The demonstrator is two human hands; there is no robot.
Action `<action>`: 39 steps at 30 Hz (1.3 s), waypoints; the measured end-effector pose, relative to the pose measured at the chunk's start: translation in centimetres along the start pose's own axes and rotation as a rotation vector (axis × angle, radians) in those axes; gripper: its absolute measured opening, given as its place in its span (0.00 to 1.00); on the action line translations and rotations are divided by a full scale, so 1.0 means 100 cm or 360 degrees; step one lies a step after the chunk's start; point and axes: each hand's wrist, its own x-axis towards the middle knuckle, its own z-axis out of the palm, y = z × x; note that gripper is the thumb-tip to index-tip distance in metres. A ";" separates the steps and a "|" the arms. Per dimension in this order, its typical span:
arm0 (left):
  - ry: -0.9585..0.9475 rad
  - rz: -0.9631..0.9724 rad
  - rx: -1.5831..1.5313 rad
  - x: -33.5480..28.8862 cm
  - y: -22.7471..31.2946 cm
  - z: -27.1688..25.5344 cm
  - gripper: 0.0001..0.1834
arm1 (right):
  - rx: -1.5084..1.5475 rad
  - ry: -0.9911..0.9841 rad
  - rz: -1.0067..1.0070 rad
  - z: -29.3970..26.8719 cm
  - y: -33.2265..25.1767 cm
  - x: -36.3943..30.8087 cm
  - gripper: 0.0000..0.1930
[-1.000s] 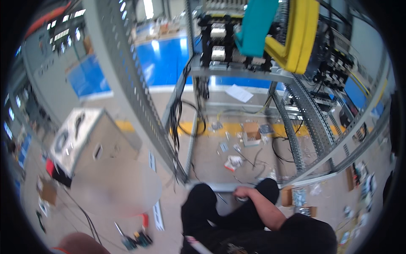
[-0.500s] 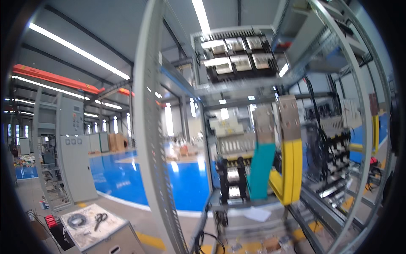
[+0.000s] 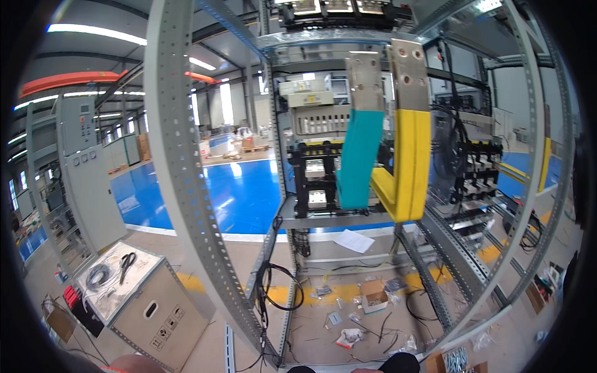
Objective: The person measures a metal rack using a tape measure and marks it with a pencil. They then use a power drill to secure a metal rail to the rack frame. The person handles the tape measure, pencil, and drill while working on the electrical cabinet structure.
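Observation:
At the lower left edge a blurred, skin-toned rounded shape (image 3: 134, 363) shows, seemingly part of my left hand or arm, near the wooden crate (image 3: 168, 317); its fingers are hidden. Only a thin skin-toned sliver (image 3: 367, 371) shows at the bottom middle, between two dark rounded shapes; whether it is my right hand I cannot tell. In front of me stands an open grey cabinet frame (image 3: 171, 124). Inside it rise a teal-sleeved busbar (image 3: 362, 158) and a yellow-sleeved busbar (image 3: 411, 161), both with bare, drilled metal upper ends. No visible hand touches them.
On the crate lie scissors (image 3: 127, 264) and a coil of grey wire (image 3: 97, 275). Black cables (image 3: 286, 287) hang by the frame's left post. Scraps, a small cardboard box (image 3: 374, 295) and a white paper (image 3: 354, 240) lie low inside the frame. A grey cabinet (image 3: 93, 186) stands farther left.
My view has tilted down and shifted right, so the frame and busbars appear higher and farther left. More of the littered floor and the crate shows, and skin-toned shapes appear at the lower edge.

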 end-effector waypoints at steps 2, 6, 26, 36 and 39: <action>-0.0041 -0.0014 0.0084 0.002 -0.001 -0.003 0.21 | 0.0030 -0.0306 0.0115 -0.018 -0.036 0.000 0.20; -0.0051 -0.0024 0.0091 0.004 -0.005 -0.003 0.23 | 0.0101 -0.0552 0.0260 -0.035 -0.059 -0.013 0.20; 0.0239 -0.0687 -0.0165 0.092 -0.041 0.119 0.51 | 0.0018 -0.0342 0.0036 -0.014 -0.007 0.013 0.19; -0.0035 -0.1131 -0.0290 0.069 -0.075 0.138 0.23 | 0.0109 -0.0349 0.0020 -0.003 -0.030 0.012 0.16; 0.0047 -0.1082 -0.0341 0.062 -0.078 0.144 0.22 | 0.0226 -0.0278 0.0134 -0.008 -0.022 0.004 0.17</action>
